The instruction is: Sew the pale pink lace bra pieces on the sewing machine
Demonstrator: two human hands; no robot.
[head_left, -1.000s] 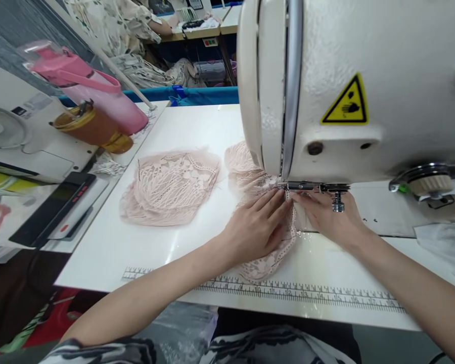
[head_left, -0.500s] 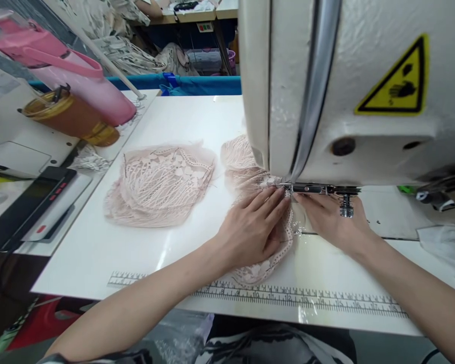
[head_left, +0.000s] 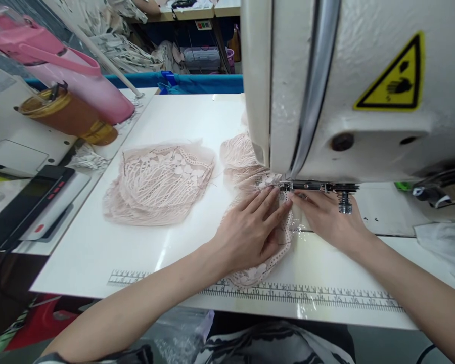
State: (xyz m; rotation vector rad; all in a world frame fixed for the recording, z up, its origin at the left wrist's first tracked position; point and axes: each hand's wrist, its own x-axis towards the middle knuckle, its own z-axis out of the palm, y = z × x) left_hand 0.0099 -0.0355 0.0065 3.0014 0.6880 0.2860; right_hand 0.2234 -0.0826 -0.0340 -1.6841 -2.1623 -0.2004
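A pale pink lace piece (head_left: 240, 151) runs beneath the presser foot (head_left: 285, 186) of a sewing machine (head_left: 382, 146). Its scalloped near end curves down toward the printed ruler. My left hand (head_left: 248, 230) lies flat on this lace, fingers stretched toward the foot and slightly apart, thumb partly tucked below. On the other side of the foot, my right hand (head_left: 328, 217) rests on the machine bed with fingers extended, their tips at the lace's right edge. The machine's metal attachment hides part of those fingers. Another folded stack of pink lace (head_left: 159, 184) sits to the left.
A ruler (head_left: 311, 296) is printed along the table's front edge. At left stand a pink bottle (head_left: 83, 76), an amber cup (head_left: 68, 116) and a black control panel (head_left: 30, 207). White cloth (head_left: 442, 247) lies at right. Behind are a blue fabric strip (head_left: 208, 84) and a person's arm (head_left: 147, 6).
The view has shifted very slightly. Both hands keep almost the same place by the presser foot, and the lace under them shows hardly any movement.
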